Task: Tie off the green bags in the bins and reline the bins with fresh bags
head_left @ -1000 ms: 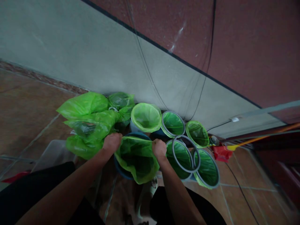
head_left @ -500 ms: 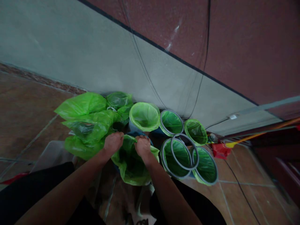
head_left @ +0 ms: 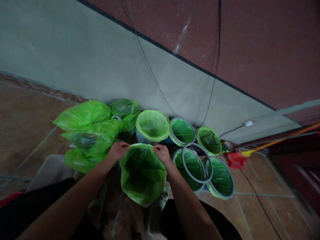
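A green trash bag (head_left: 143,176) lines the bin in front of me, its mouth spread wide over the rim. My left hand (head_left: 119,150) pinches the bag's edge at the far left of the opening. On the far right of the same opening, my right hand (head_left: 161,152) grips the edge too. The bin itself is mostly hidden under the bag. Just behind it stands another bin with a pale green liner (head_left: 153,125). A loose grey ring (head_left: 184,163) lies across the tops of two lined bins to the right.
Filled green bags (head_left: 87,116) are heaped at the left by the wall (head_left: 100,66). More lined bins, one with a grey rim ring (head_left: 182,131), stand right. Beyond them are a red dustpan (head_left: 236,160) and a black cable (head_left: 261,203). A translucent tub (head_left: 50,170) sits near my left leg.
My hands have moved apart, the right one going right, and the bag's far edge is now stretched over the bin's rim. The opening is rounder and wider.
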Demonstrator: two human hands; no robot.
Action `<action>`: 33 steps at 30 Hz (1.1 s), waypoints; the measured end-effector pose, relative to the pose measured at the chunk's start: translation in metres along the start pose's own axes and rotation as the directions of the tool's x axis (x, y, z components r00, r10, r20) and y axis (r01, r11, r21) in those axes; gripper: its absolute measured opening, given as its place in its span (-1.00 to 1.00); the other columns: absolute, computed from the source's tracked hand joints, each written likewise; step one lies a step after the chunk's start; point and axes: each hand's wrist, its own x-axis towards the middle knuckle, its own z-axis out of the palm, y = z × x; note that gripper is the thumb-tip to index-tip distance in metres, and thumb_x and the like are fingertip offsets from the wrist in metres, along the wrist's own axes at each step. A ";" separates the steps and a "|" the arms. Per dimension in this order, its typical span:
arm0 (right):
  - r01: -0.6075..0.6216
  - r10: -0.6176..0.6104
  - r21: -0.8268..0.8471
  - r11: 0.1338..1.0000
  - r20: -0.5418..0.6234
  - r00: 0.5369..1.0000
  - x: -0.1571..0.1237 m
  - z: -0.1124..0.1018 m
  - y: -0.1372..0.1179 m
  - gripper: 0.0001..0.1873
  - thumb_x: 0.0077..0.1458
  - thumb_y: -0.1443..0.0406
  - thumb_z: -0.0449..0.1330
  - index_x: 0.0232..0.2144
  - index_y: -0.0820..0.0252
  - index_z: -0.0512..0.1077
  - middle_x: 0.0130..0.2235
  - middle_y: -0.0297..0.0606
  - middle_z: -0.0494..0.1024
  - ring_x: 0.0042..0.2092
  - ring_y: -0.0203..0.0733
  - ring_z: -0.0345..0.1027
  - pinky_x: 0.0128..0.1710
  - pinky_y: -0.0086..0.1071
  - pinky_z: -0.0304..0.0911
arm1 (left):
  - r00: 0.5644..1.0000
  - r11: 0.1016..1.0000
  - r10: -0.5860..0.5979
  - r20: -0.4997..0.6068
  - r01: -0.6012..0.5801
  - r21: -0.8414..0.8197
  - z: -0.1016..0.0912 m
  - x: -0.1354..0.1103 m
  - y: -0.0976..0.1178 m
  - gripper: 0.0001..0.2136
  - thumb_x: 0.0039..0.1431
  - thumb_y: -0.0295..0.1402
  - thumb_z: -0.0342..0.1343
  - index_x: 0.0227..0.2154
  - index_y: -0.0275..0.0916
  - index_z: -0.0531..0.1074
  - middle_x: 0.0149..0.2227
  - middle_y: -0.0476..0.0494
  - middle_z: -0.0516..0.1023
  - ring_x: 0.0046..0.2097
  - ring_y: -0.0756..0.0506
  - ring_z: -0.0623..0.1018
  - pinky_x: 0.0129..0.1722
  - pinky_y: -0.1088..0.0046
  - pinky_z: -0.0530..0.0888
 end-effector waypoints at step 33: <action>-0.225 0.282 0.285 0.932 -0.180 0.942 -0.014 0.020 0.073 -0.70 0.20 0.29 0.15 -0.11 0.25 0.61 -0.11 -0.10 0.68 -0.07 -0.11 0.55 -0.06 -0.39 0.36 | 0.962 0.930 -0.249 -0.115 0.271 0.248 0.017 0.014 -0.020 -0.66 0.31 -0.24 -0.03 -0.36 -0.33 0.59 -0.39 -0.23 0.66 -0.33 -0.17 0.63 -0.37 0.41 0.47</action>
